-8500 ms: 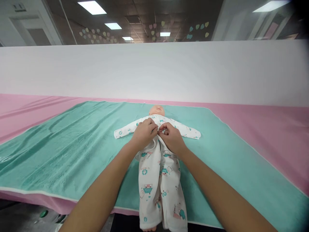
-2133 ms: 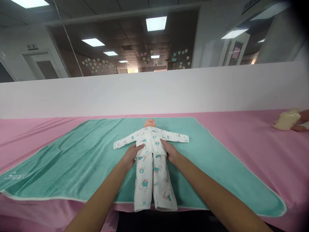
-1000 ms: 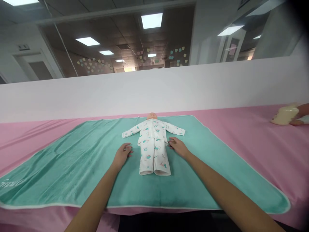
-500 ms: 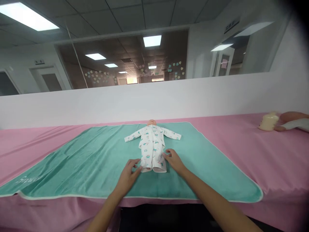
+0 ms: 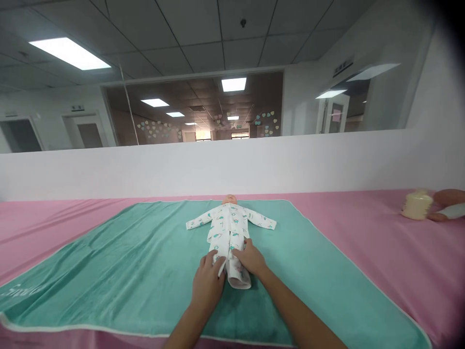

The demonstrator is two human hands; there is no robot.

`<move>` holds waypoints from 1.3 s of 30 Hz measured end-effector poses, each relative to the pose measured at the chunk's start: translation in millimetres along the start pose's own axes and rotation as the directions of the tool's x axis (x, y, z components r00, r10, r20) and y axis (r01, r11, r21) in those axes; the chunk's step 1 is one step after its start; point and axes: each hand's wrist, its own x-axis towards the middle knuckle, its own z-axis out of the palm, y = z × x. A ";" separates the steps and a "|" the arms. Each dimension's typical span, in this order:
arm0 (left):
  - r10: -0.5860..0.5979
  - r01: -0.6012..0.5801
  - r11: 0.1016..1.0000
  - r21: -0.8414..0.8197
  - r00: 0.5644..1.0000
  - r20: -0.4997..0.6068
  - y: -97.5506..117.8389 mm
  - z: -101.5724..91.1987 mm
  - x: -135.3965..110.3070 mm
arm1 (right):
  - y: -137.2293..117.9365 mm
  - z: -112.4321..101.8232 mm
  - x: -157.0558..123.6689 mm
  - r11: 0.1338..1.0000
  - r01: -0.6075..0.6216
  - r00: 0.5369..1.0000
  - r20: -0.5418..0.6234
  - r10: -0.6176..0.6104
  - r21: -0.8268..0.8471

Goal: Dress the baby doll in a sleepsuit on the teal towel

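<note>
A baby doll (image 5: 229, 199) lies on its back in a white patterned long-sleeved top (image 5: 228, 216) and matching trousers (image 5: 238, 271). Its sleeves are spread to both sides. My left hand (image 5: 209, 278) is closed on the left trouser leg, whose cloth is bunched by the thumb and whose cuff is hidden. On the right leg, my right hand (image 5: 253, 258) has its thumb on top and its fingers curled at the outer side, gripping the cloth. The right cuff gapes toward me.
Beneath the doll is a green blanket (image 5: 138, 276) with white edging, spread over a pink cover (image 5: 359, 218). At the far right stand a pale yellow bottle (image 5: 417, 204) and part of another doll (image 5: 450, 198). A white wall (image 5: 203, 169) with a wide window runs behind.
Both hands have moved from beside the trouser legs onto them and taken hold of the cloth. The left leg has become bunched. My view has tilted up slightly.
</note>
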 end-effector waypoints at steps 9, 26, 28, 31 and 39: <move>0.095 -0.098 0.994 -0.049 0.993 -0.072 -5.1 0.1 -2.4 | 18.6 -4.8 11.9 0.990 0.109 0.994 -0.001 -0.109 0.095; -0.354 0.367 0.930 -0.017 0.907 0.231 -84.3 42.8 107.1 | 28.1 -4.2 58.6 0.948 0.182 0.962 -0.151 -0.226 -0.261; -0.345 0.344 0.938 0.048 0.909 0.233 -85.7 39.5 102.7 | 27.7 -4.6 56.6 0.935 0.173 0.965 -0.137 -0.224 -0.309; -0.335 0.308 0.941 0.144 0.908 0.250 -85.1 32.8 94.6 | 28.7 -7.3 50.4 0.913 0.161 0.973 -0.093 -0.210 -0.375; -0.285 0.290 0.957 0.011 0.931 0.230 -63.7 17.3 80.1 | 25.7 -19.5 22.0 0.922 0.160 0.983 -0.029 -0.181 -0.353</move>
